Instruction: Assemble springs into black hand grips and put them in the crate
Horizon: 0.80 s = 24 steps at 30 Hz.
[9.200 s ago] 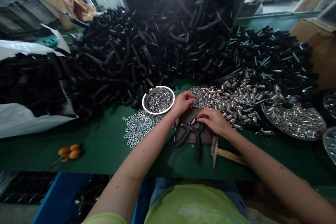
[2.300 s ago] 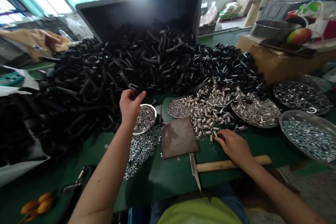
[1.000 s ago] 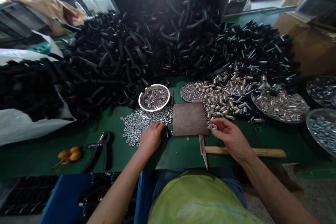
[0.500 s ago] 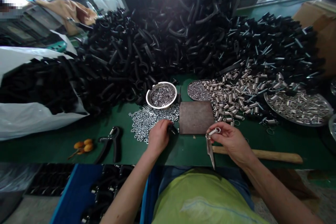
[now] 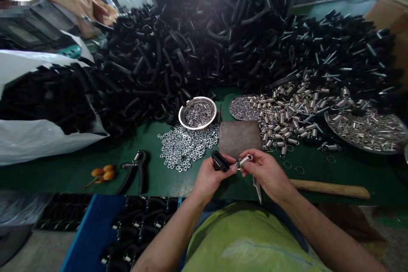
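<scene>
My left hand (image 5: 207,180) is closed around a black plastic handle (image 5: 219,161), whose end points up between thumb and fingers. Pinched in my right hand (image 5: 269,174) is a shiny coil spring (image 5: 245,162). The near end of the spring is by my left fingertips; whether it touches the handle I cannot tell. Both hands meet in front of a flat steel block (image 5: 240,134). Under my right hand lies a hammer, its pointed metal head (image 5: 256,190) and wooden handle (image 5: 331,188) showing on either side.
Loose nuts (image 5: 181,148) surround a metal bowl (image 5: 198,114) of small parts. Coil springs (image 5: 287,114) are heaped right, beside a tray of pins (image 5: 366,129). Black handles (image 5: 191,51) pile up behind. An assembled hand gripper (image 5: 135,172) and small orange fruits (image 5: 103,173) lie left. A blue crate (image 5: 86,229) stands below.
My left hand has lifted the black handle and moved right, away from the nuts. My right hand has brought the spring left to meet it.
</scene>
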Each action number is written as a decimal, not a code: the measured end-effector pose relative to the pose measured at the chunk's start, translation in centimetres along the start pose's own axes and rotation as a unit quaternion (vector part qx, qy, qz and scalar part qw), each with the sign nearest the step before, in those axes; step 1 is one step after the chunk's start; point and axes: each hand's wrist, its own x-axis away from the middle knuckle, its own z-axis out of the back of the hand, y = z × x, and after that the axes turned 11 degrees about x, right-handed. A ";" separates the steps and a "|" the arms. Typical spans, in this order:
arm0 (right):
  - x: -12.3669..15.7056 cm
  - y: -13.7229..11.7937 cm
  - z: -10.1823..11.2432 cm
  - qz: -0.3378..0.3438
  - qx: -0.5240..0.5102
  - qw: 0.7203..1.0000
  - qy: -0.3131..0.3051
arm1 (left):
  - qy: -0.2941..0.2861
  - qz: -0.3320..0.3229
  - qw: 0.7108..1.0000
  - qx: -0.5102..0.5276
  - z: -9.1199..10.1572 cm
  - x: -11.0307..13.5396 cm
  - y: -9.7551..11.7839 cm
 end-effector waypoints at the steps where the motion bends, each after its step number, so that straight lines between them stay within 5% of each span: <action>1: -0.1 0.0 0.0 -0.009 -0.010 1.000 -0.005 | -0.006 -0.013 1.000 -0.018 0.1 0.0 0.1; 6: -0.5 -0.3 0.6 0.028 0.109 0.994 0.001 | -0.052 -0.161 0.976 -0.137 0.2 -0.1 -0.2; 8: -0.6 -0.7 1.1 0.062 0.185 0.981 0.005 | -0.042 -0.165 0.975 -0.143 -0.2 0.0 -0.8; 12: 0.0 -1.8 1.6 0.097 0.282 0.953 0.047 | 0.009 0.002 1.000 0.030 -1.7 0.0 -1.9; 16: 0.9 -3.1 1.2 0.137 0.274 0.951 0.048 | -0.017 0.188 0.946 0.265 -3.1 0.0 -2.4; 19: 1.2 -3.6 0.8 0.148 0.282 0.947 0.043 | -0.036 0.232 0.916 0.325 -3.7 -0.1 -2.5; 24: 1.1 -3.2 0.8 0.146 0.381 0.912 0.051 | -0.065 0.222 0.923 0.307 -4.1 -0.1 -2.0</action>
